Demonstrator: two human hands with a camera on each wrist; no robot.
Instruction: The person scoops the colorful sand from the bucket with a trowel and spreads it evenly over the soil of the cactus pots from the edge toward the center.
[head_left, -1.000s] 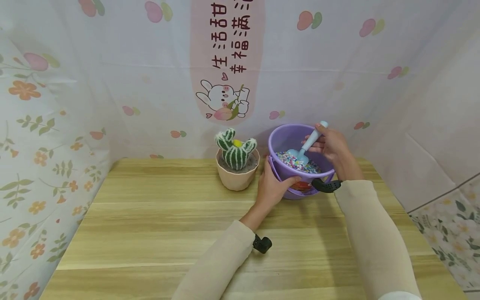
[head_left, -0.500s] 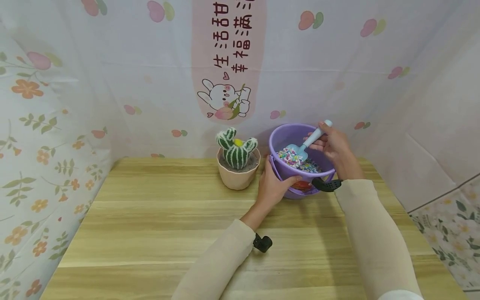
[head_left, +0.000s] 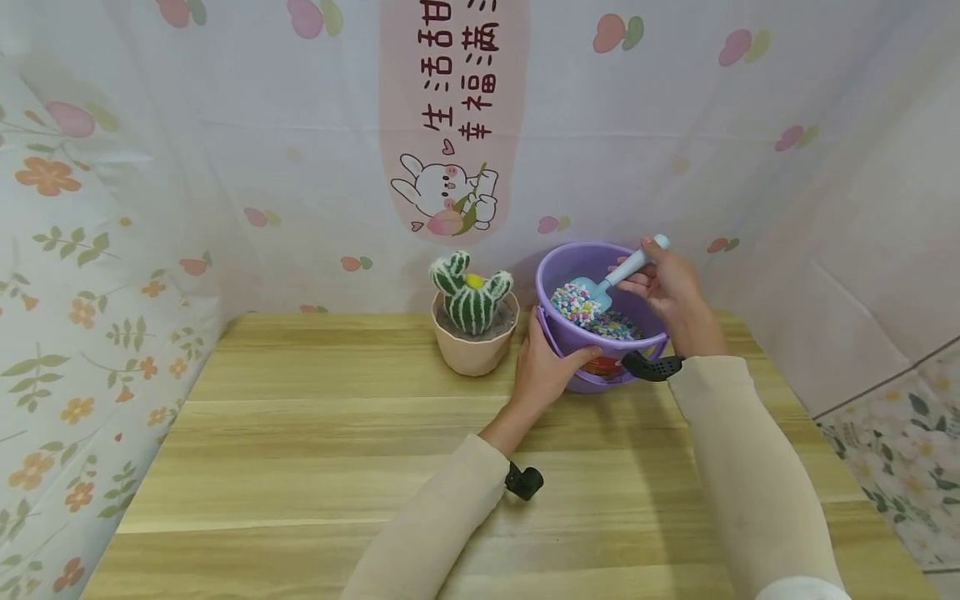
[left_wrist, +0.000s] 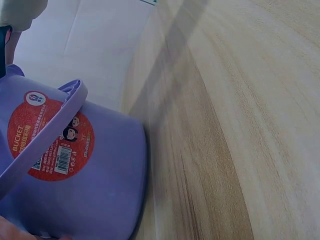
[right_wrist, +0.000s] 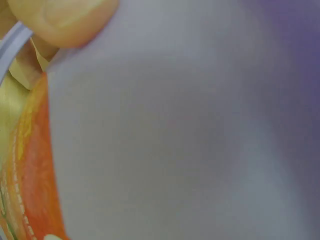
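Observation:
A purple bucket [head_left: 570, 271] holding coloured pebbles [head_left: 611, 325] stands at the back of the wooden table [head_left: 315, 442]. My left hand [head_left: 543, 367] grips its near left side, thumb on the wall. My right hand [head_left: 667, 287] holds the handle of a small light-blue shovel [head_left: 611, 279]; its blade carries a heap of pebbles just above the fill. The left wrist view shows the bucket's wall [left_wrist: 100, 190] with a red label [left_wrist: 52, 140] and its folded handle [left_wrist: 45, 135]. The right wrist view is a blurred close-up of the bucket [right_wrist: 190, 130].
A knitted green cactus [head_left: 471, 296] in a beige pot [head_left: 474, 354] stands just left of the bucket. Patterned sheets [head_left: 225, 150] wall in the table at the back and on both sides. Bare tabletop stretches toward me.
The shovel has risen out of the pebbles with a load on its blade, and its handle has tilted lower. The left hand has stayed on the bucket.

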